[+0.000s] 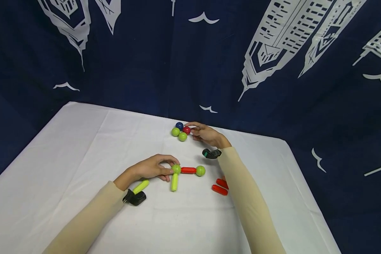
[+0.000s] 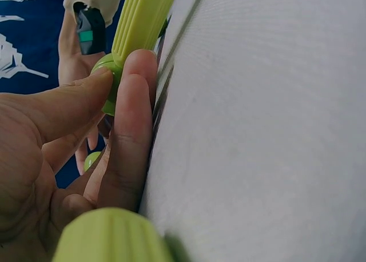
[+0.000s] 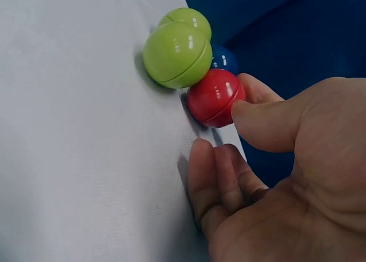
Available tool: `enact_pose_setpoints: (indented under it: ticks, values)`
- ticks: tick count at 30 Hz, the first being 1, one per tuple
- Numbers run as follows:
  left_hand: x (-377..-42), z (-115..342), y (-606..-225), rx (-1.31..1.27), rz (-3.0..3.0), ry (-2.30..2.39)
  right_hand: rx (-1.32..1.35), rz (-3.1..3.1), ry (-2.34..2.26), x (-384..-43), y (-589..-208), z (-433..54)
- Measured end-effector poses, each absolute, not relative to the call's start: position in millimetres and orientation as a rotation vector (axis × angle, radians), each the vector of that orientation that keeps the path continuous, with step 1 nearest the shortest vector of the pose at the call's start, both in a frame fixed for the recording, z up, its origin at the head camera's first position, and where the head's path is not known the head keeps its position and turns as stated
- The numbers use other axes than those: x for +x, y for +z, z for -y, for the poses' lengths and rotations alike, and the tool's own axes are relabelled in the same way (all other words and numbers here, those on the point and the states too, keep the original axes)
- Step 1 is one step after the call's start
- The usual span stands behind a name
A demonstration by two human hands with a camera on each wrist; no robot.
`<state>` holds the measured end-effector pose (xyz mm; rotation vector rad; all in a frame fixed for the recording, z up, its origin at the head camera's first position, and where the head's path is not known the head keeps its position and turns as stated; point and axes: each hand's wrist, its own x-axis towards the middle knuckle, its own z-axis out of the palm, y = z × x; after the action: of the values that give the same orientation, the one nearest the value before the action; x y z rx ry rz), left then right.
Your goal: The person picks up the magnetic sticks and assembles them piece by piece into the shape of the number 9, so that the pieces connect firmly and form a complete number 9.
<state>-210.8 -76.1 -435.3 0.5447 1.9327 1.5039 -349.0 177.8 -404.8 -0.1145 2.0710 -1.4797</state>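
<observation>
My left hand [image 1: 155,167] pinches a green ball [image 1: 176,169] between thumb and fingers. This ball is the corner of an L-shaped piece: a yellow-green ribbed rod [image 1: 174,182] points toward me, and a red rod [image 1: 188,170] leads right to another green ball [image 1: 200,171]. At the back of the table my right hand [image 1: 206,135] has its thumb and index finger on a red ball [image 3: 216,98]. Its other fingers are bent loosely below. Touching or close beside the red ball are two green balls [image 3: 177,55] and a blue ball [image 1: 179,125].
A loose yellow-green rod [image 1: 141,187] lies under the left wrist, near the wrist camera [image 1: 135,198]. Red rods [image 1: 219,189] lie beside the right forearm, partly covered by it. The white-covered table [image 1: 82,148] ends at a dark blue printed curtain [image 1: 139,70] just behind the balls.
</observation>
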Motion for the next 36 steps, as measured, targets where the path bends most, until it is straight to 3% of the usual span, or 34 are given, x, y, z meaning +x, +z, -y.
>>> enact_pose_setpoints:
  ticks: [25, 36]
  values:
    - [-210, 77, -436, 0.523, -1.91, 1.527, -0.278, -2.135, -1.362, -346, -416, -203]
    - [-211, 78, -435, 0.527, -1.915, 1.518, -0.373, -2.259, -1.298, -318, -399, -219]
